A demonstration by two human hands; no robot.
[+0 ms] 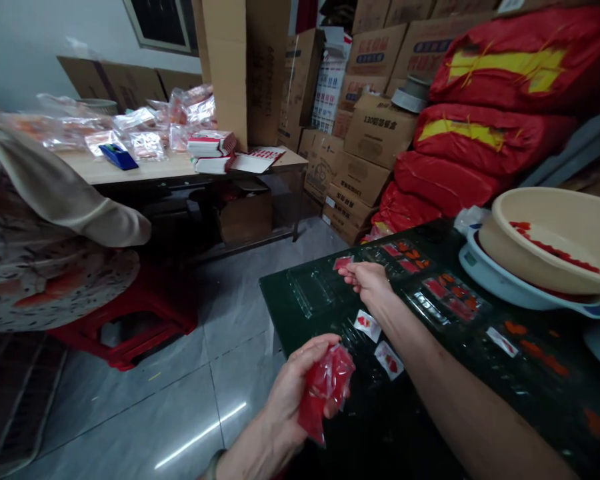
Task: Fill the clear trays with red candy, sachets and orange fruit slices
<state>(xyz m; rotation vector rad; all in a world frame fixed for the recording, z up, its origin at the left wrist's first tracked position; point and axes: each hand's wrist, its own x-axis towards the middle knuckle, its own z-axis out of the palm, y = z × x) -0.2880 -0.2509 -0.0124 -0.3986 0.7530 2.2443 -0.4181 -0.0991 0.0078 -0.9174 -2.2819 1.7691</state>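
Note:
My left hand [300, 380] is wrapped round a bunch of small clear packets with pink-red contents [327, 377], near the table's front-left edge. Farther out, my right hand [370, 280] pinches one small pink-red packet [343, 263] by its edge, above the dark green table [275, 293]. Just left of that hand lies a clear plastic tray [310, 292]. Two white sachets with red pictures, one upper [367, 325] and one lower [389, 361], rest between my hands. To the right, clear trays [450, 297] hold pink-red packets and orange-red pieces.
A cream basin [545, 247] with red pieces sits on a light blue basin [510, 283] at the right. Red sacks [490, 140] and cardboard boxes [375, 133] are stacked behind. At the left, a person on a red stool [145, 287] sits by a table [160, 167] with bagged goods.

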